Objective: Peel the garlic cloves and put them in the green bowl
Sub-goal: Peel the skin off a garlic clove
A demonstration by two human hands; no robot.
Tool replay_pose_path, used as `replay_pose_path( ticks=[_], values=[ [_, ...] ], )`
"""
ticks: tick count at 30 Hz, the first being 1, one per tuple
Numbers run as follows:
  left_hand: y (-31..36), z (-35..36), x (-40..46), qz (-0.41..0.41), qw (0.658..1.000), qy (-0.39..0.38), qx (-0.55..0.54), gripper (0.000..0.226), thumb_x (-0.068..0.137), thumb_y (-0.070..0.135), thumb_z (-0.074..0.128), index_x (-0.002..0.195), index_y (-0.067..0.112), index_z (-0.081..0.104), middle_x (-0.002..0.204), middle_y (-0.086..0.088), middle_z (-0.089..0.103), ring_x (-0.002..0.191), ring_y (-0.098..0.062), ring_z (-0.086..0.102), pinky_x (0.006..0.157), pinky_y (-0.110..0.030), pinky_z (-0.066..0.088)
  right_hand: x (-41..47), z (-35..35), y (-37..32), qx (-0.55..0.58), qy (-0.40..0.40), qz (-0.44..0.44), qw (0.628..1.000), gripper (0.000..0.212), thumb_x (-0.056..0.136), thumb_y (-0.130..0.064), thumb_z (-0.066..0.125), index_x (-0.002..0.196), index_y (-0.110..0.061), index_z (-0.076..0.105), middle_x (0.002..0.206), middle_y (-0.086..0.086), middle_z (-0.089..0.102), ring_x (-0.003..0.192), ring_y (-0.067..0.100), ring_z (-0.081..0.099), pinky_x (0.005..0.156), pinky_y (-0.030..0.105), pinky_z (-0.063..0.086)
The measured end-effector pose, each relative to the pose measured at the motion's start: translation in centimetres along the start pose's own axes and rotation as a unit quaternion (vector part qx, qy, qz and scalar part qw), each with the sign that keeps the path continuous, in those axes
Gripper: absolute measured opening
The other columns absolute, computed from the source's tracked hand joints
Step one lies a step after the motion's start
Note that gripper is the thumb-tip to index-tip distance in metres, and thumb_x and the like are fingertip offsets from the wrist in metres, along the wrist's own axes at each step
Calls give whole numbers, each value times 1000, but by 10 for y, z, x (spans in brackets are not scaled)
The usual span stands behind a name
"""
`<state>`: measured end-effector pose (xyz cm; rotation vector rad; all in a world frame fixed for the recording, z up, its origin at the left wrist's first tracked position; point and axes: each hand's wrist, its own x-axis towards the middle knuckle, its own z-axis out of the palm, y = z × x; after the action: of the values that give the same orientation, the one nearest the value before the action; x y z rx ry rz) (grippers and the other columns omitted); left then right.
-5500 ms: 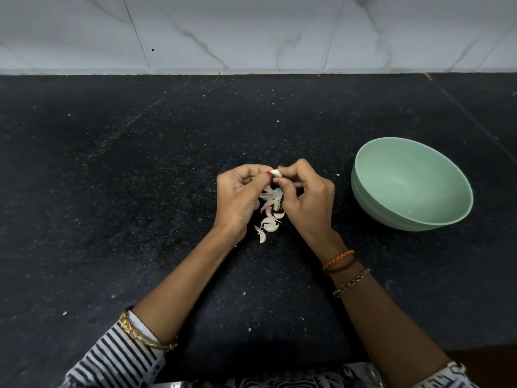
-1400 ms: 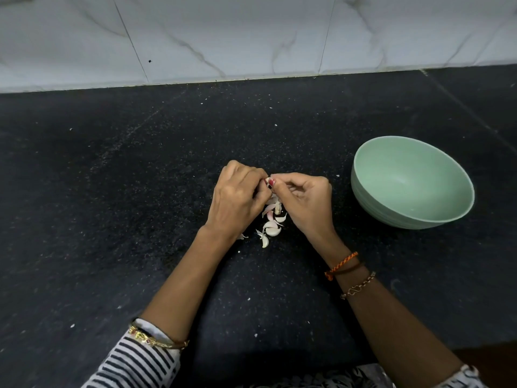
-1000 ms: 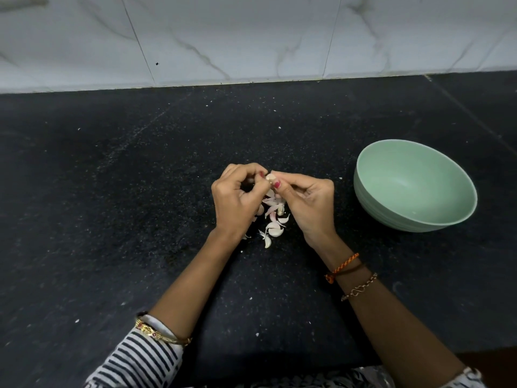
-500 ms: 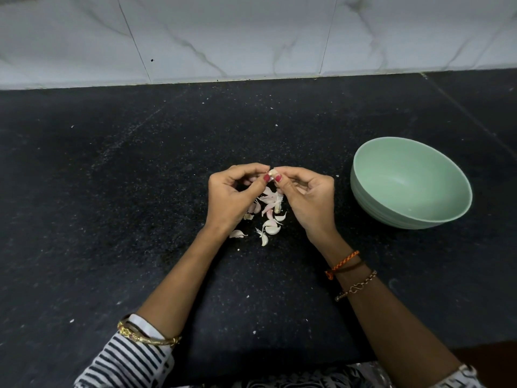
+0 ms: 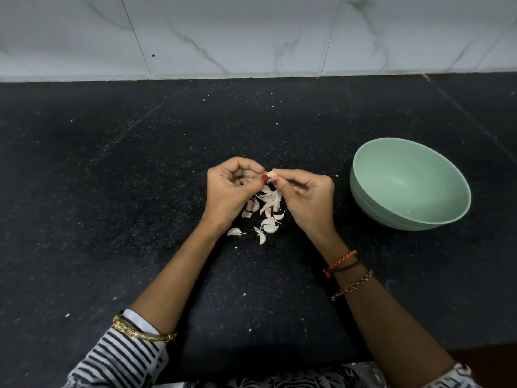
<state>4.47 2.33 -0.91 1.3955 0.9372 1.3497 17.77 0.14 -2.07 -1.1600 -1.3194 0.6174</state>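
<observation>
A small pale garlic clove (image 5: 270, 174) is held above the black counter, pinched between the thumb and fingertips of my left hand (image 5: 228, 193) and those of my right hand (image 5: 306, 200). Under the hands lies a loose heap of garlic cloves and pinkish-white skins (image 5: 267, 217), partly hidden by both hands. The green bowl (image 5: 456, 212) stands to the right of my right hand, tilted toward me, and its visible inside holds nothing.
The black speckled counter (image 5: 112, 191) runs back to a white marble-tiled wall (image 5: 251, 32). One clove (image 5: 234, 232) lies apart at the heap's near left. The counter's front edge is close to my body.
My hands have stayed over the heap, working the same clove between the fingertips. A clove near the left wrist, hidden earlier, now shows. The bowl has not moved.
</observation>
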Motion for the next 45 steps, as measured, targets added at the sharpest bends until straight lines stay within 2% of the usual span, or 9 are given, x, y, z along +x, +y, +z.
replay_pose_path(
  ticks=[4,7,11,17,22,27,30,37,45],
  values=[
    [0,3,-1,-28,999,3,-39,24,66,2,67,59,24,61,71,-4,66,67,-21,58,56,-19,50,-1,1,4,-68,26,-59,996,18,76,-4,68,93,1,71,80,1,67,69,13,65,59,25,55],
    [0,4,-2,-45,997,12,-54,32,69,-6,68,57,22,59,69,-1,69,63,-15,61,54,-19,51,-2,1,8,-95,41,-82,991,18,76,-5,67,92,0,71,74,7,69,63,15,62,53,26,51],
    [2,10,-3,-59,995,46,-62,32,75,-20,57,61,9,52,64,3,69,61,-8,63,56,-19,52,-3,6,6,-122,50,-119,984,17,76,-3,67,92,1,71,72,9,69,63,10,60,52,16,48],
    [6,11,-5,-57,994,57,-72,27,77,-13,61,65,11,56,65,3,68,58,-6,61,52,-17,50,-1,7,5,-31,54,-40,997,19,78,-1,65,97,2,69,84,9,70,72,18,69,62,35,58],
    [6,9,-6,-60,995,48,-65,22,75,-7,66,67,12,59,68,3,70,60,-9,63,48,-20,50,3,3,4,14,48,-1,999,19,80,3,66,99,3,67,86,8,69,74,12,68,65,25,57],
    [4,8,-5,-32,998,46,-34,24,74,-9,67,68,13,62,70,3,69,68,-11,64,65,-19,54,2,3,6,-24,41,-20,999,18,78,2,68,95,1,69,84,5,69,72,9,67,64,18,55],
    [2,8,-4,-21,999,39,-23,25,75,-9,66,69,14,63,75,-6,68,71,-19,63,66,-23,53,2,2,6,-26,44,-10,999,16,77,0,69,93,-1,70,82,2,69,69,11,67,63,22,56],
    [1,8,-4,0,999,32,2,24,76,-7,66,70,16,65,74,-2,69,74,-30,62,65,-25,54,3,0,5,-46,43,-6,998,16,77,-3,70,94,-2,71,80,-4,68,67,16,68,62,34,58],
    [3,13,-5,-13,999,48,-21,28,74,-13,64,66,13,60,73,-2,69,73,-18,65,67,-23,53,0,4,7,-68,62,-32,995,18,76,0,69,93,0,71,80,5,70,65,23,68,59,41,57]
  ],
)
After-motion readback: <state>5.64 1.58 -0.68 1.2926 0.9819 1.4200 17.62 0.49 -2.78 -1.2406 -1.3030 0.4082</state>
